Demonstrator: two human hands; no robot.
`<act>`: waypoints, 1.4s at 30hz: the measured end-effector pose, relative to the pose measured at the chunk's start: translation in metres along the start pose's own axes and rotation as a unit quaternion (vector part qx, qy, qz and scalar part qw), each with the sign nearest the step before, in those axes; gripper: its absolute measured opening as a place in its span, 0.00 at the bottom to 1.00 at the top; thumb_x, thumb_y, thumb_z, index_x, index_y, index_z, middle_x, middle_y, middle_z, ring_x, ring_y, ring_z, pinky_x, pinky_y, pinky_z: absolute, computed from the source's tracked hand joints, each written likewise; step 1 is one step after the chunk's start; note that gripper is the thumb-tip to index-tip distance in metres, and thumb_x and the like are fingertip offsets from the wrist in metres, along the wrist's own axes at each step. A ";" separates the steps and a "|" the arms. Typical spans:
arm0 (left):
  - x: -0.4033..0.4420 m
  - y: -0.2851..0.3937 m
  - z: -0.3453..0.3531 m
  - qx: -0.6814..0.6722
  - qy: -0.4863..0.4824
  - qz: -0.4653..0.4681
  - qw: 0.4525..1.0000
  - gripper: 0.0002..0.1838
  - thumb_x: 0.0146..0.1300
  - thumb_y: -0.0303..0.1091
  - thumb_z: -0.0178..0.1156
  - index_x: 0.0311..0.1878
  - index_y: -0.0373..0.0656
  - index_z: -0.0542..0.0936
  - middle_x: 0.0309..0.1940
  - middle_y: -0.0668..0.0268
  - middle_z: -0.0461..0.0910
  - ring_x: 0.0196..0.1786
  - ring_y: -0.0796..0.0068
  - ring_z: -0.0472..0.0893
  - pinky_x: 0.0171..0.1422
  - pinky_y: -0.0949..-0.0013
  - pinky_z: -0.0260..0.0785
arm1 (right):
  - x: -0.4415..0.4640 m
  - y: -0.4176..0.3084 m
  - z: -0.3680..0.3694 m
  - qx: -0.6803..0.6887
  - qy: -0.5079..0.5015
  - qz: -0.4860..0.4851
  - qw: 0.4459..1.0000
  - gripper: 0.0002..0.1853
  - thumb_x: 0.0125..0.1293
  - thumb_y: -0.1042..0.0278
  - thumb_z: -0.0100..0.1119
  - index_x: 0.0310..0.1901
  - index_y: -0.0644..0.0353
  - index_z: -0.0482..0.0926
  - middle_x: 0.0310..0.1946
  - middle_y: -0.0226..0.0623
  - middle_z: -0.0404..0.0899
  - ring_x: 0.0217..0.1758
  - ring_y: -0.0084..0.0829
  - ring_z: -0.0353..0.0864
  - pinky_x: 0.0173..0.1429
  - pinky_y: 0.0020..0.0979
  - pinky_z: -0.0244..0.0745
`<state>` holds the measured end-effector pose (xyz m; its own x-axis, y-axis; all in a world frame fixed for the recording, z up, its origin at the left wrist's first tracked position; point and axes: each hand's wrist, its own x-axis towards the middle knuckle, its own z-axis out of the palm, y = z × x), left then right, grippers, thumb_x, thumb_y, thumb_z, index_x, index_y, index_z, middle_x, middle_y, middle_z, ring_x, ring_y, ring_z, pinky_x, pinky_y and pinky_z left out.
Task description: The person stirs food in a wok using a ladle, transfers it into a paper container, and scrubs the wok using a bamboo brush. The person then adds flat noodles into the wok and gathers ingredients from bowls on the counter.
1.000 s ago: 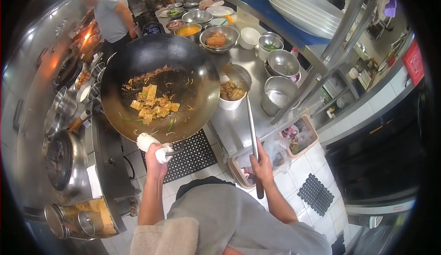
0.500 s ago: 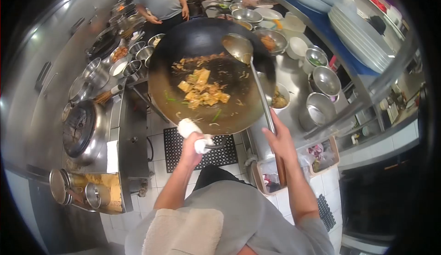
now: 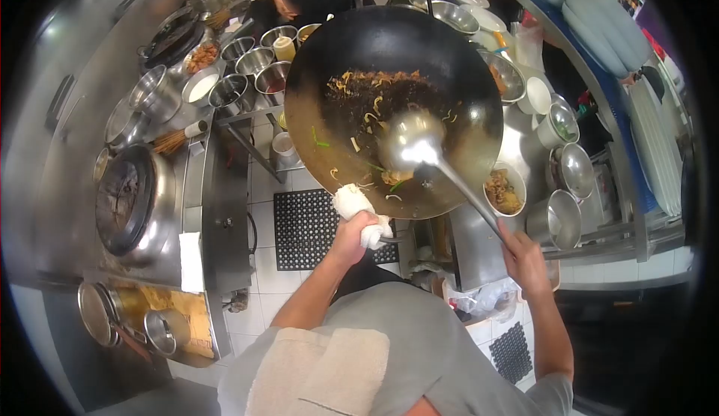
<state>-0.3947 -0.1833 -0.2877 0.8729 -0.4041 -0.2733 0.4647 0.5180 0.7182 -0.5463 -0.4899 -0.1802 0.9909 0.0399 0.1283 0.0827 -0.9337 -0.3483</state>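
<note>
Holding tight, my left hand (image 3: 353,238) wraps around a rolled white cloth (image 3: 350,202) on the metal handle (image 3: 390,241) at the near edge of the big, round, black-and-brown metal wok (image 3: 389,38). My right hand (image 3: 525,260) is closed on a long, shiny, silver metal ladle (image 3: 412,143). Its cup is over the wok's inside, and yellow-brown food (image 3: 396,178) peeks out beside it. A round white bowl (image 3: 522,184) of brown bits (image 3: 502,193) is just right of the wok.

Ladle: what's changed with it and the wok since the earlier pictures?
The ladle has moved from the white bowl into the wok, then toward its near side; only a little of the yellow food chunks shows beside it now. Nothing was let go: the right hand still holds the ladle, the left hand the wok's handle through a white cloth.
</note>
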 end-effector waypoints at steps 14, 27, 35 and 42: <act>0.026 0.034 0.005 0.012 0.013 -0.024 1.000 0.06 0.52 0.26 0.54 0.33 0.37 0.76 0.27 0.64 0.76 0.29 0.73 0.78 0.36 0.69 0.72 | 0.008 0.006 -0.011 -0.045 0.041 0.027 0.998 0.30 0.52 0.83 0.58 0.60 0.51 0.75 0.25 0.43 0.75 0.26 0.43 0.77 0.33 0.42 0.74; 0.018 0.010 0.018 0.043 0.004 -0.011 0.999 0.08 0.53 0.29 0.52 0.33 0.34 0.76 0.30 0.58 0.79 0.34 0.67 0.80 0.43 0.65 0.73 | -0.016 0.032 -0.021 -0.073 0.090 0.100 0.988 0.30 0.55 0.79 0.59 0.62 0.48 0.72 0.27 0.45 0.74 0.26 0.47 0.76 0.34 0.42 0.73; 0.029 0.003 0.058 0.045 -0.021 0.004 0.999 0.08 0.54 0.30 0.52 0.32 0.35 0.75 0.30 0.58 0.78 0.35 0.65 0.80 0.45 0.64 0.73 | -0.020 0.024 0.027 0.060 0.087 0.110 0.988 0.33 0.56 0.77 0.59 0.65 0.41 0.68 0.29 0.46 0.76 0.32 0.48 0.79 0.40 0.44 0.74; 0.032 -0.012 0.040 0.014 -0.046 -0.015 0.999 0.06 0.56 0.31 0.54 0.33 0.38 0.75 0.31 0.59 0.79 0.35 0.65 0.81 0.45 0.63 0.74 | -0.028 0.044 -0.009 -0.033 0.119 0.077 0.989 0.30 0.60 0.74 0.53 0.65 0.40 0.68 0.31 0.44 0.78 0.22 0.43 0.78 0.28 0.44 0.76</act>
<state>-0.3779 -0.2326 -0.2797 0.8405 -0.4874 -0.2365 0.4854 0.4836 0.7284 -0.5710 -0.5348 -0.1910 0.9379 -0.1813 0.2957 -0.0815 -0.9438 -0.3202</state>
